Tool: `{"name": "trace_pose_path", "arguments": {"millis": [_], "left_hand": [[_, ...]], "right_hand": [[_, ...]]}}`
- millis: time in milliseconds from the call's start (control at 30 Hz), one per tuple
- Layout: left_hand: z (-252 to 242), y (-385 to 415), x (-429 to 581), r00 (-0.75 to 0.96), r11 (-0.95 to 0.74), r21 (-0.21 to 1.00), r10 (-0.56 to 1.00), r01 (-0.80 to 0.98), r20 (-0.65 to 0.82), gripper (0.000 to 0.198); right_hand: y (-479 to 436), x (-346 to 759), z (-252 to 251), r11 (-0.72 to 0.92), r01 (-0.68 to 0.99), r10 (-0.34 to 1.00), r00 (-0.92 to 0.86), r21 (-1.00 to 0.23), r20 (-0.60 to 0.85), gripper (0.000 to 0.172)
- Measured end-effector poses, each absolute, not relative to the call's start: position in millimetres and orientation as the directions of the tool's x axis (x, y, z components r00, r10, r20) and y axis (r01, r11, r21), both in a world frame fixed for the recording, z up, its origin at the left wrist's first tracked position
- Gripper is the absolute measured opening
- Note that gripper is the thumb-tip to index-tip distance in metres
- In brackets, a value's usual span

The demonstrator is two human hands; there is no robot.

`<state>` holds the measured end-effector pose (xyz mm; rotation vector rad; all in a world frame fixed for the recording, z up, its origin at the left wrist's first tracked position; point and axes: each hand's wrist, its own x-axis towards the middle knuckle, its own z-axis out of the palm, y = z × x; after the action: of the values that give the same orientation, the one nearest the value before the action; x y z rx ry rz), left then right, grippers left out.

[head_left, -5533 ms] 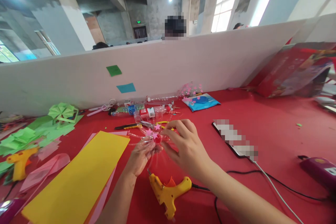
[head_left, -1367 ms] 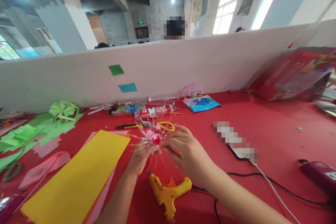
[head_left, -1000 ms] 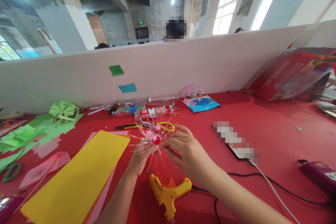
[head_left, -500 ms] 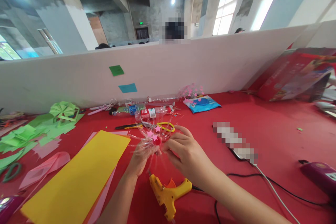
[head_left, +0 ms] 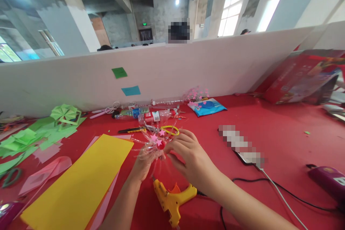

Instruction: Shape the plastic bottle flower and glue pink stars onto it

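Between the hands [head_left: 190, 152], clear strips [head_left: 149, 143] splay around pink stars [head_left: 159, 142].

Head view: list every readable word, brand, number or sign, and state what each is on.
"PURE": blue label on a clear plastic bottle lying down.
Too blurred: red-and-white label on a second clear bottle; red printed package; blue flat packet.
Cut off: white label on the purple plastic device.
Too small: lit green sign above the dark door.

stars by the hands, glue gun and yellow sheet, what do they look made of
Stars: perhaps foam or paper, matte, flat pink.
Glue gun: likely hard plastic, its moulded yellow body faintly glossy.
Yellow sheet: probably card or paper, flat, matte, straight-edged.
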<state>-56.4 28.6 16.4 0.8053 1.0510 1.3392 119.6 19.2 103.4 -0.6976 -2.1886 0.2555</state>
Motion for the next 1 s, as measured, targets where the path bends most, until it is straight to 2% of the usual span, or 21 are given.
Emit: {"name": "trace_pose_path", "arguments": {"millis": [167,400,533,833,1000], "left_hand": [[17.8,27.1,-56.6,-0.042,0.081,0.94,0.994,-0.331,-0.1,0.035],[15.5,25.8,-56.8,-0.006,0.069,0.936,0.997,-0.346,-0.075,0.033],[16.9,27.0,-56.6,-0.007,0.064,0.945,0.998,-0.322,-0.07,0.03],[18.7,30.3,-57.0,0.013,0.081,0.947,0.997,-0.31,-0.081,0.04],[16.8,30.5,-56.4,0.009,0.07,0.945,0.997,-0.321,-0.07,0.034]], "right_hand": [[19.3,119.2,103.1,0.836,0.405,0.542,-0.511,-0.37,0.667,0.016],[19.3,118.9,102.9,0.841,0.373,0.537,-0.481,-0.393,0.693,0.02],[19.6,119.2,102.7,0.836,0.357,0.547,-0.485,-0.417,0.682,0.019],[18.8,122.0,105.6,0.789,0.288,0.609,-0.484,-0.543,0.628,0.017],[19.5,123.6,101.6,0.799,0.311,0.601,-0.453,-0.515,0.659,0.02]]}}
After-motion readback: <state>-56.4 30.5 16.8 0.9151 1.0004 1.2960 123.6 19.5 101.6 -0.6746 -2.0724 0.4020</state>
